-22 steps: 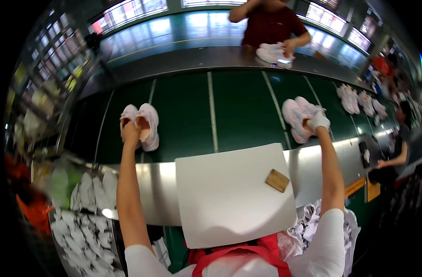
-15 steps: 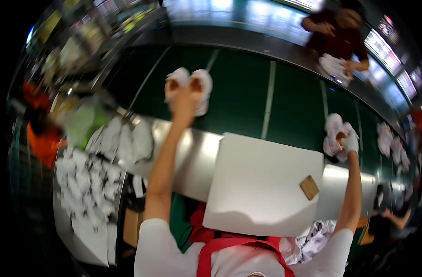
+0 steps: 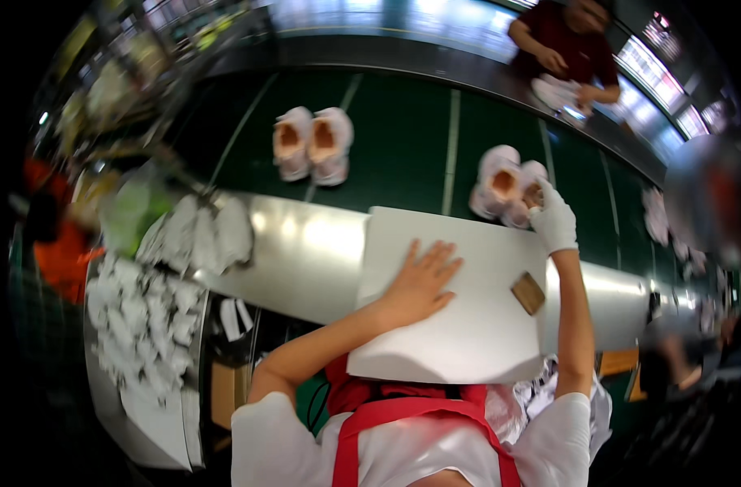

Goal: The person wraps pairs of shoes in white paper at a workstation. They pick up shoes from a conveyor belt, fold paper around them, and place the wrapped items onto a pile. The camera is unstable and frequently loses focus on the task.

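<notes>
Head view: gloved right hand [image 3: 554,221] seemingly grips a pale shoe [image 3: 523,193].

**Other things around the green belt**

A pair of small white shoes [image 3: 313,144] sits far back on the dark green belt [image 3: 403,138] with pale lines. A shiny metal ledge [image 3: 293,252] runs along the near side of the belt. A small brown block [image 3: 528,293] lies to the right. On the left, heaps of white shoe pieces [image 3: 147,312] lie in a tray. Across the belt, a person in a dark red shirt [image 3: 577,49] holds something white. More white shoes [image 3: 658,207] sit far right.
</notes>
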A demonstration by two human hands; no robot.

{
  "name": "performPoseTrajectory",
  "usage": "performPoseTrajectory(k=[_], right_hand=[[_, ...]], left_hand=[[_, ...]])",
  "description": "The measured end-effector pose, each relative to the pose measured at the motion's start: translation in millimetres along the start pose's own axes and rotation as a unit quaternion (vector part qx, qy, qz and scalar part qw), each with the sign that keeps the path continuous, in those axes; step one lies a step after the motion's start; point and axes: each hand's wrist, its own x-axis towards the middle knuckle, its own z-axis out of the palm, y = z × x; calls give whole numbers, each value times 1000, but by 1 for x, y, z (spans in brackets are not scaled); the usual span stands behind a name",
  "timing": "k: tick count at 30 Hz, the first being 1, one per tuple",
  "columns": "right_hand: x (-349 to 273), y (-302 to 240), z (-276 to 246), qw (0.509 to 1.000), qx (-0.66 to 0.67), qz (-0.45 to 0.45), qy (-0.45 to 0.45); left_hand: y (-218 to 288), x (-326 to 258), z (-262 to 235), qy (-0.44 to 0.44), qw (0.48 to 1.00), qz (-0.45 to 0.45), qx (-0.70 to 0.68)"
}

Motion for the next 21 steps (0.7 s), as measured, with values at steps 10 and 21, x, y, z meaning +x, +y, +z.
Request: performPoseTrajectory(k=[10,21], right_hand=[[-159,0,-40,994,-81,60,-53],[-152,24,-18,973,184,132,-45]], left_hand=[[36,40,4,-39,977,184,-99],[50,72,44,33,975,174,-132]])
